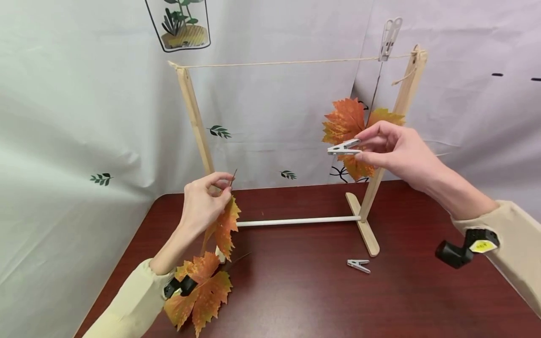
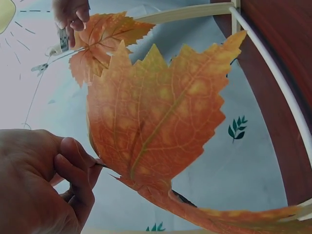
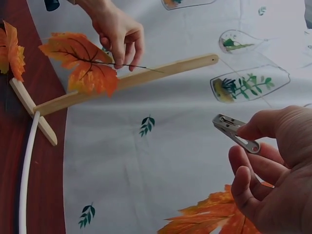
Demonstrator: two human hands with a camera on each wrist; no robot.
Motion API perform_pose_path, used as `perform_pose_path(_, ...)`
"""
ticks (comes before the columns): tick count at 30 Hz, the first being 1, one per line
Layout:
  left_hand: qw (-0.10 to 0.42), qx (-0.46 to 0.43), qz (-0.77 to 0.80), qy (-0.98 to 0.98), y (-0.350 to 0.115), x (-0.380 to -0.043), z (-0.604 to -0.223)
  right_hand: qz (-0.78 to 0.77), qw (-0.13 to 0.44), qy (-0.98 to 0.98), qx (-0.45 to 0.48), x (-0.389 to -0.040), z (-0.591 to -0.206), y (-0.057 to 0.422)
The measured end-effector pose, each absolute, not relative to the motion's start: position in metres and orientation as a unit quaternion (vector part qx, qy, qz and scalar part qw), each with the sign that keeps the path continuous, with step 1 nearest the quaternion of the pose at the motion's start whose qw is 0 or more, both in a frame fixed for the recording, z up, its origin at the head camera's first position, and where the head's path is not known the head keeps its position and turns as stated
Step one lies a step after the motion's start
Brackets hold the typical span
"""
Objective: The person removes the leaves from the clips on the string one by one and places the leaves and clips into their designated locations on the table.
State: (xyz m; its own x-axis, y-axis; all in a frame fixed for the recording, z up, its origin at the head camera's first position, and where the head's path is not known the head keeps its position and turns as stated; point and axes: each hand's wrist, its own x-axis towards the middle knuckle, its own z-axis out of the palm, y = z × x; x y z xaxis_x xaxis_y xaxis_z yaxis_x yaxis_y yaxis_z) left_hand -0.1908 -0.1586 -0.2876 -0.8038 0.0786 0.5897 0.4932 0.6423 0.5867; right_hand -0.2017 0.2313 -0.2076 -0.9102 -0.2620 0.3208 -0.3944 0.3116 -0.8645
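Note:
My left hand (image 1: 207, 199) pinches the thin stem of an orange artificial maple-like leaf (image 1: 227, 227) between thumb and fingertips, in front of the left post. The leaf hangs below the fingers, and its veins show large in the left wrist view. My right hand (image 1: 393, 145) pinches a white clothespin (image 1: 344, 147) by its handle ends, its nose pointing left. Behind that hand, another orange leaf (image 1: 344, 119) hangs by its stem from the string (image 1: 279, 62), clipped by a second clothespin (image 1: 389, 40) near the right post.
A wooden frame with a left post (image 1: 194, 117), a right post (image 1: 407, 89) and a white crossbar (image 1: 296, 221) stands on the dark red table (image 1: 287, 281). A loose clothespin (image 1: 359, 265) lies front right. One more leaf (image 1: 203, 293) lies at the front left, partly under my left sleeve.

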Motion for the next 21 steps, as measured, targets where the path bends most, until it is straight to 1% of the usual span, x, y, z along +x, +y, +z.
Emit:
perform_pose_path(6, 0.273, -0.157, -0.371, -0.874, -0.167, -0.188, -0.295, 0.551, 0.048, -0.806, 0.211, -0.2, -0.217, 0.232)
perform_pose_path(10, 0.271, -0.151, -0.367, -0.877, -0.173, -0.187, -0.299, 0.565, 0.028, -0.793, 0.224, -0.2, -0.224, 0.234)
perform_pose_path(21, 0.268, -0.152, -0.339, -0.889, -0.182, -0.18, -0.305, 0.557, 0.036, -0.802, 0.213, -0.197, -0.24, 0.24)
